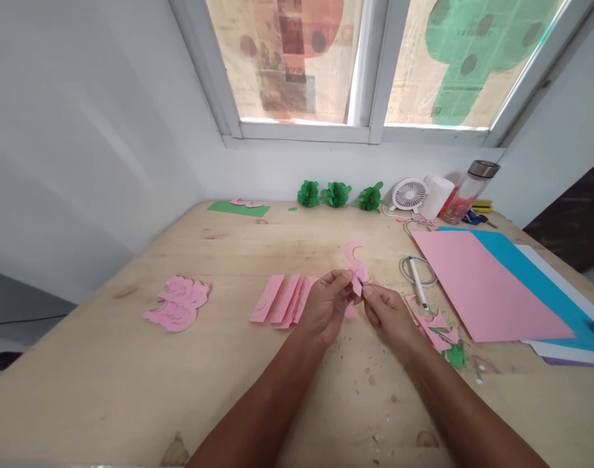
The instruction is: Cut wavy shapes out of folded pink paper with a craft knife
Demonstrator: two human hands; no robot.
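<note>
Near the middle of the table, my left hand (329, 302) pinches a curved pink paper piece (356, 257) that rises above the fingertips. Close beside it, my right hand (385, 311) has its fingers closed at the paper's lower right edge. A small dark thing shows between the hands, too small to name. Folded pink paper strips (287, 302) lie just left of my left hand, which partly covers them. Farther left sits a pile of cut pink shapes (177, 303). Pink and green scraps (438, 331) are to the right of my right hand.
A white pen (418, 283) and coiled cable lie right of the hands, beside large pink (487, 286) and blue sheets. Green paper figures (336, 194), a small fan (409, 195) and a glass bottle (470, 193) stand at the back. A green strip (238, 208) lies back left.
</note>
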